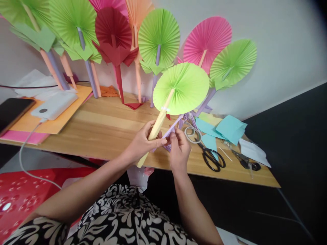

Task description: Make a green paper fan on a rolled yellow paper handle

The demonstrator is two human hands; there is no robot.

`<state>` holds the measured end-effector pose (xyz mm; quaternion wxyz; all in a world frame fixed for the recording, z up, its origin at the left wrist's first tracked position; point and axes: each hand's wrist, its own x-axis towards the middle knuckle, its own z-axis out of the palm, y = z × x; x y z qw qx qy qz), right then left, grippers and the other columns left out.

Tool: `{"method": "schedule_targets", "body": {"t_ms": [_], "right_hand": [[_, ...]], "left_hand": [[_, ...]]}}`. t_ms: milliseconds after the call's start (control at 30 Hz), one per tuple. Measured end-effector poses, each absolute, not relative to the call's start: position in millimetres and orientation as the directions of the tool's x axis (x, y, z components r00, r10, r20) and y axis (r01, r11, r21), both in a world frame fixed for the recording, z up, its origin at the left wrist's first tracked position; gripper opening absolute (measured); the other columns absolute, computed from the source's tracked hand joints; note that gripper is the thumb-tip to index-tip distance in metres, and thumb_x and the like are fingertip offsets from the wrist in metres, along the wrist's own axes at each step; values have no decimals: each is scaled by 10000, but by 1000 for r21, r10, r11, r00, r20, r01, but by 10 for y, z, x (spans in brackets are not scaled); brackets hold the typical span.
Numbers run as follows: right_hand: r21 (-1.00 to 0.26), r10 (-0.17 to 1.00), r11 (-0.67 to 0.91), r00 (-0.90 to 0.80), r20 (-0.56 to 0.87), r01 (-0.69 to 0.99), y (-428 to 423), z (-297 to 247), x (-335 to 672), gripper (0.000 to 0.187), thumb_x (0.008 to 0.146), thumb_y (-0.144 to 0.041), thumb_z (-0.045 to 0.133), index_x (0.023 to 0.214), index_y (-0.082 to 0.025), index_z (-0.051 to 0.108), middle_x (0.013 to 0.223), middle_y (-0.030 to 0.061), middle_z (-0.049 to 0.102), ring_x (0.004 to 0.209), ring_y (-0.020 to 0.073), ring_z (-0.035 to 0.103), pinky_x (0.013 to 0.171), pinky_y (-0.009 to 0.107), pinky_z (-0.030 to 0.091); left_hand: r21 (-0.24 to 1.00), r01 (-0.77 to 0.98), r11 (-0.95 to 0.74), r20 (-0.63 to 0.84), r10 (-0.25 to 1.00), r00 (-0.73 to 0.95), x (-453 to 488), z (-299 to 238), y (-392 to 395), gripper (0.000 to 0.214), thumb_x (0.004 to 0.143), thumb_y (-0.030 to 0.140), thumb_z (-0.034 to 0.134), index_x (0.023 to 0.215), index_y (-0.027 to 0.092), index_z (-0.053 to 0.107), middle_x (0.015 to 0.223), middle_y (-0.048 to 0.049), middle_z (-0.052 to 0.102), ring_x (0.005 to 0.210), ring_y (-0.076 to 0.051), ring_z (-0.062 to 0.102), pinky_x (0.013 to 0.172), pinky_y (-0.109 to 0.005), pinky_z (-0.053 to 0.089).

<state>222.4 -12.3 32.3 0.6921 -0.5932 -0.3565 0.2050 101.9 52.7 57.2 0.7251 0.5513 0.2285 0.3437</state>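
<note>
My left hand (143,141) is closed round the yellow paper stem (157,125) of a round lime-green pleated paper fan (182,87), which it holds tilted above the wooden table (107,127). My right hand (179,148) pinches a folded strip of purple paper (174,127) right beside that stem, fingertips close to my left thumb. Both hands hover over the table's front edge.
Several paper fans in green, red, pink and orange lean against the white wall (281,51). Black scissors (211,157), a tape roll (192,134), teal paper pieces (226,129) and white paper lie to the right. A white power bank (55,104) and phone (11,112) sit left.
</note>
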Motion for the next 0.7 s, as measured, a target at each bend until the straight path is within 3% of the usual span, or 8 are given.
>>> {"method": "schedule_targets", "body": {"t_ms": [167, 367, 467, 600, 700], "right_hand": [[-965, 705, 237, 663, 252, 114, -143, 349, 2231, 233, 872, -369, 631, 1047, -225, 686, 767, -7, 646, 634, 132, 581, 597, 266, 517], [-928, 877, 244, 473, 86, -282, -153, 420, 2279, 224, 820, -420, 637, 925, -223, 659, 735, -12, 603, 601, 132, 539, 518, 253, 479], [-907, 912, 219, 407, 59, -360, -150, 451, 2284, 310, 823, -512, 604, 906, -217, 650, 797, 20, 637, 618, 147, 550, 513, 270, 490], [-881, 928, 184, 372, 10, -435, -144, 441, 2333, 576, 855, -744, 427, 933, -221, 655, 787, 50, 650, 637, 183, 577, 524, 314, 512], [-886, 920, 176, 391, -6, -429, -133, 405, 2364, 530, 847, -728, 501, 916, -229, 664, 740, 27, 640, 610, 168, 569, 518, 297, 504]], "left_hand": [[950, -263, 168, 26, 797, 603, 1053, 537, 515, 549, 740, 296, 813, 1201, 189, 534, 851, 18, 585, 542, -44, 454, 441, -193, 355], [933, -304, 191, 35, 795, 605, 1059, 544, 539, 445, 758, 276, 783, 1118, 187, 536, 762, 44, 562, 506, -45, 433, 424, -190, 337], [931, -307, 196, 42, 780, 624, 1055, 570, 528, 451, 761, 278, 778, 1126, 188, 528, 754, 44, 569, 492, -46, 431, 417, -194, 325], [931, -311, 192, 46, 782, 621, 1040, 597, 520, 457, 762, 287, 782, 1123, 189, 519, 749, 43, 572, 495, -49, 438, 418, -193, 326], [932, -293, 212, 26, 769, 638, 1028, 607, 518, 504, 751, 303, 799, 1151, 195, 512, 797, 29, 599, 500, -45, 440, 415, -188, 328]]}}
